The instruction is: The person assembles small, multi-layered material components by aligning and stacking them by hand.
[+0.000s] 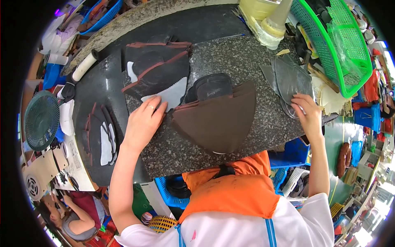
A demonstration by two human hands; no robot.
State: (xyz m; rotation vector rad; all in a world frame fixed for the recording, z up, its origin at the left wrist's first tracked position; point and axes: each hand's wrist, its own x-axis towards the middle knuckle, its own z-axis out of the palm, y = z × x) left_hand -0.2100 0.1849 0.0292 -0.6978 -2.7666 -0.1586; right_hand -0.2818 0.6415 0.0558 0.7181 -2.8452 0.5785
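My left hand (145, 120) lies palm down with its fingers stretched out. Its fingertips touch the lower end of a light grey, zigzag-edged piece (172, 94), which lies over black cut pieces with reddish-brown edges (154, 66). At the right of the granite slab, my right hand (307, 112) rests its parted, slightly bent fingers on the near edge of several clear plastic sheets (291, 78). Between my hands sits a stack of dark brown, fan-shaped pieces (218, 121), with black rounded pieces (212, 87) partly under its far edge.
Black pieces with grey strips (106, 140) lie left on the dark mat. A white roll (85, 66) is beyond them. A green basket (349, 61) and a wrapped cone (275, 29) stand at the far right. Blue baskets (173, 199) are below the granite edge (185, 166).
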